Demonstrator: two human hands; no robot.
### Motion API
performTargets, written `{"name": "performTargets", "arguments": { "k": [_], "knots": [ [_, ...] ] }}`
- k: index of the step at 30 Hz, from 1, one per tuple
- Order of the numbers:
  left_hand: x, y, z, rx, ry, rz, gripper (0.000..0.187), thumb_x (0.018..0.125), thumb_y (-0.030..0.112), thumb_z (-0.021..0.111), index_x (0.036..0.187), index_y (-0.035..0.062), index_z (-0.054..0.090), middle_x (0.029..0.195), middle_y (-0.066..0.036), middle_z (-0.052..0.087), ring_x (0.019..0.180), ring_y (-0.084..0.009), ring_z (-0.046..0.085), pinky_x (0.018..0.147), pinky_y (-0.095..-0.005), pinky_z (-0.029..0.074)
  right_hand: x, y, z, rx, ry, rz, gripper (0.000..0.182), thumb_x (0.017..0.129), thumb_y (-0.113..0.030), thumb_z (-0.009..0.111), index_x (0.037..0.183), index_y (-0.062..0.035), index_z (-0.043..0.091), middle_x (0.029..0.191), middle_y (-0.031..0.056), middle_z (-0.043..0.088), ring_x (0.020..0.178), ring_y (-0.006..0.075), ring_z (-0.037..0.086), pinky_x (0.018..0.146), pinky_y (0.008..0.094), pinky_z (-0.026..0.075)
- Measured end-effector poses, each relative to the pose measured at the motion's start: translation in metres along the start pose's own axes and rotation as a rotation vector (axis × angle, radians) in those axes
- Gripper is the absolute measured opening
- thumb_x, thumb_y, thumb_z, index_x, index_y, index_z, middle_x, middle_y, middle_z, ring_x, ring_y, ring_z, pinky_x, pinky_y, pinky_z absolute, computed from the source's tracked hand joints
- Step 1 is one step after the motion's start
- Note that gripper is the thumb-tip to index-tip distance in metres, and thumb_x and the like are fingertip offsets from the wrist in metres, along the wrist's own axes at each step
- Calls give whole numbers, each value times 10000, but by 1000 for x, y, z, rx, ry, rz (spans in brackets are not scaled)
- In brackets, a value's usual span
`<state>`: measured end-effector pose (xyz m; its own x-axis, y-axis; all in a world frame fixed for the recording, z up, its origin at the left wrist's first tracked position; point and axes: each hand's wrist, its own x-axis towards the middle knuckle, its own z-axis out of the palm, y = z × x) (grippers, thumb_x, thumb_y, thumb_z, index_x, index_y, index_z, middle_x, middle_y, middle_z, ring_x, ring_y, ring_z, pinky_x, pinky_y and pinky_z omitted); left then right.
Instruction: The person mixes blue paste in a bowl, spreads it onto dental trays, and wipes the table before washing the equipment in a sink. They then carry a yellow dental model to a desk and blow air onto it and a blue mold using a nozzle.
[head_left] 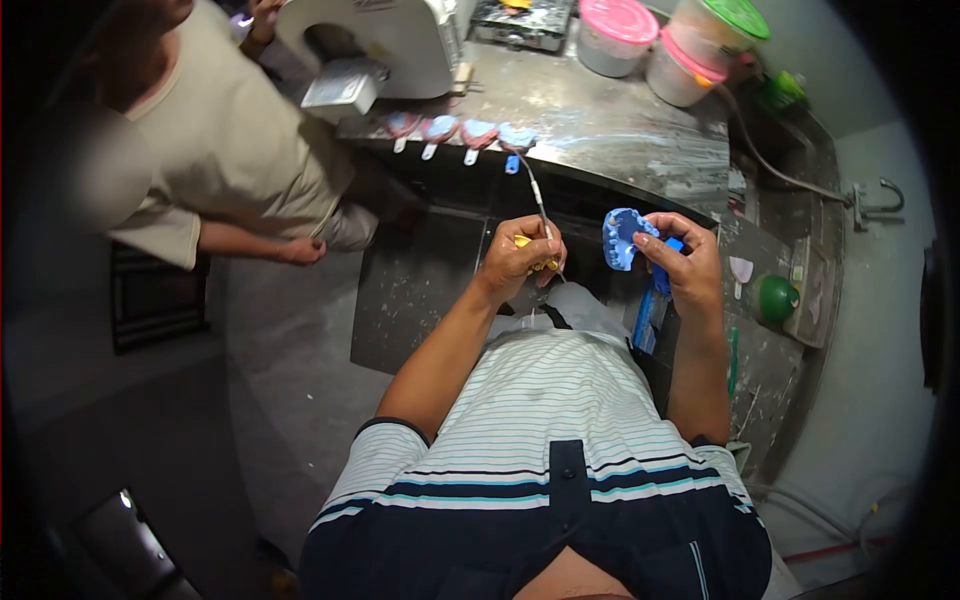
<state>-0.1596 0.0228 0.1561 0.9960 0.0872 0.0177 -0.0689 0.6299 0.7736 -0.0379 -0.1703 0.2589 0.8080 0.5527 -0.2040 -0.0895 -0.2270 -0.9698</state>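
Observation:
My left hand is closed round a slim dental hand tool, its thin tip pointing up and away toward the bench edge. Something yellow also shows between those fingers; I cannot make out what it is. In front of my right side, my right hand grips a blue dental impression, tilted so that its tooth-marked curve faces left. Part of its blue tray handle is hidden by the fingers. The tool and the impression are apart. Along the bench edge lie several filled impression trays, with handles sticking out toward me.
The metal bench holds lidded tubs and a white machine. At right are a tap, a green bowl and a pale tray. Another person stands at left.

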Motion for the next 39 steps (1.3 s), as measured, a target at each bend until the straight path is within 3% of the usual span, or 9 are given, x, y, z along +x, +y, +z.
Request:
{"name": "performTargets", "arguments": {
  "k": [5,9,15,23,26,31,34,36,39],
  "knots": [
    [-31,20,2,33,375,45,164,907,150,588,806,24,557,665,-89,593,462,-101,516,412,-216,410,12,3,50,18,-129,7,197,755,-128,763,882,-7,675,681,-19,598,550,33,495,501,188,377],
    [-44,23,-6,44,495,124,149,908,160,599,840,29,583,686,-56,607,469,-92,535,407,-205,399,27,8,84,30,-306,-10,195,753,-119,765,883,-7,673,665,-26,575,560,36,499,508,191,380],
    [-44,11,-28,-146,519,219,190,932,171,519,968,-4,583,727,-61,628,533,-102,601,439,-215,493,54,9,108,-49,-596,59,193,738,-115,776,857,-12,665,709,-12,620,596,34,507,531,191,397],
    [1,0,-35,-333,583,188,252,915,257,500,952,21,578,798,-65,645,646,-118,627,550,-253,534,116,2,95,-365,-708,-21,261,729,-209,785,838,-8,658,605,25,573,523,73,498,490,248,402],
    [18,-7,-44,-309,595,241,297,914,311,487,957,30,573,809,-85,645,650,-153,638,534,-283,547,137,-11,88,-445,-803,-71,333,717,-276,804,842,-6,654,626,27,572,553,90,500,525,264,413],
    [31,-12,-50,-377,603,385,411,896,403,490,989,6,544,791,-124,632,617,-235,649,465,-342,558,195,-11,75,-276,-994,-106,213,801,-213,731,891,-27,683,686,-2,606,624,76,514,583,260,432],
    [32,-21,-54,-432,680,420,411,892,410,484,990,14,538,733,-164,634,535,-263,638,437,-329,533,270,-24,65,-352,-865,-136,126,826,-126,663,915,-43,698,772,9,652,717,83,554,675,255,453],
    [30,-25,-51,-495,729,452,376,909,388,466,968,25,547,738,-180,644,539,-260,642,432,-321,527,339,-30,65,-416,-681,-338,121,831,-127,656,900,-47,714,768,17,661,715,92,559,669,270,458],
    [24,-38,-49,-544,829,499,373,921,399,458,962,40,552,751,-182,648,527,-261,637,416,-312,521,471,-34,73,-618,-364,-224,452,703,-418,797,910,-26,707,788,78,684,726,136,606,698,288,472]
  ]
}}
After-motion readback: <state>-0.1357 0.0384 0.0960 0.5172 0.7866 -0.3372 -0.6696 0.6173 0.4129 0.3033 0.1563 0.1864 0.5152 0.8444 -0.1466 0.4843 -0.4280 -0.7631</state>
